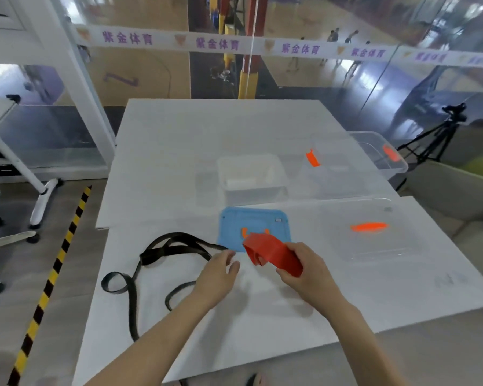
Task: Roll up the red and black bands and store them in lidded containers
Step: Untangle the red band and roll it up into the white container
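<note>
My right hand (pixel 304 270) grips the red band (pixel 273 253), folded into a thick bundle above the white table (pixel 262 310). Just left of the bundle my left hand (pixel 219 274) hovers with loose fingers, holding nothing. The black band (pixel 156 263) sprawls unrolled at the left of the table, one end trailing toward the near edge. A blue lid (pixel 253 221) with orange clips lies right behind the red band. Behind that lid stands a small white container (pixel 253 178), open. A large clear container (pixel 354 165) with orange latches stands at the back right, its clear lid (pixel 374 235) with an orange handle lying nearer.
A black and yellow striped line (pixel 53 274) runs along the floor left of the table. A tripod (pixel 435 135) stands beyond the back right corner. A white desk frame on castors (pixel 39 190) is at the far left. Glass wall behind.
</note>
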`<state>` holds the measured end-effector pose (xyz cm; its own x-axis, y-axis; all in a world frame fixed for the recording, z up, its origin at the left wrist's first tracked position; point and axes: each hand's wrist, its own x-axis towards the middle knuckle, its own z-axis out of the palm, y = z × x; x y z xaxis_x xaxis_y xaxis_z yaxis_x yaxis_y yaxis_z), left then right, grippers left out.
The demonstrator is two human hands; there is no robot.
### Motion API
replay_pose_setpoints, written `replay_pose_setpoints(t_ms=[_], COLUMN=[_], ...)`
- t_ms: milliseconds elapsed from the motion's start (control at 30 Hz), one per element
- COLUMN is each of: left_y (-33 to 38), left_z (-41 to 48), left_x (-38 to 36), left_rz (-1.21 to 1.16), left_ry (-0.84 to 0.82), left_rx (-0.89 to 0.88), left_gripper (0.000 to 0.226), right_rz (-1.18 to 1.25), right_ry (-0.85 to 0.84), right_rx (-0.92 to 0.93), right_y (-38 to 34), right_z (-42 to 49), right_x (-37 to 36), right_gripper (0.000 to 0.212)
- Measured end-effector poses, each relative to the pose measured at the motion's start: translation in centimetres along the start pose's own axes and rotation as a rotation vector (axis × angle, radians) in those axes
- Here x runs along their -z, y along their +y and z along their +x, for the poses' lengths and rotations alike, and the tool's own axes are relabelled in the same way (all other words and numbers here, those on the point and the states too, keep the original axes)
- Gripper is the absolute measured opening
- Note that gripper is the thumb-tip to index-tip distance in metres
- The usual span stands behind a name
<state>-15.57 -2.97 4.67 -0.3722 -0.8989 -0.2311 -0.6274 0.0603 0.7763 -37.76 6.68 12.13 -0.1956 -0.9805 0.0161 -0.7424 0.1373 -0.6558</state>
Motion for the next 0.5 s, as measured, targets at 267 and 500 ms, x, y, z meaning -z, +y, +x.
replay_pose_setpoints(t_ms=[267, 500], left_y=[2.6, 1.0], left_z=[-0.5, -2.0], left_x=[-6.7, -10.7], left_rz=[-0.006, -0.003], left_ry=[0.004, -0.109], left_rx=[0.045, 0.134], left_gripper=[0.046, 0.042], right_rz=[-0.263, -0.357], right_ry=[-0.058, -0.282], right_rx=[0.197, 0.331], right_y=[8.8, 13.5], right_z=[-1.5, -3.3], right_x=[-0.1, -5.7], right_gripper=[0.054, 0.049])
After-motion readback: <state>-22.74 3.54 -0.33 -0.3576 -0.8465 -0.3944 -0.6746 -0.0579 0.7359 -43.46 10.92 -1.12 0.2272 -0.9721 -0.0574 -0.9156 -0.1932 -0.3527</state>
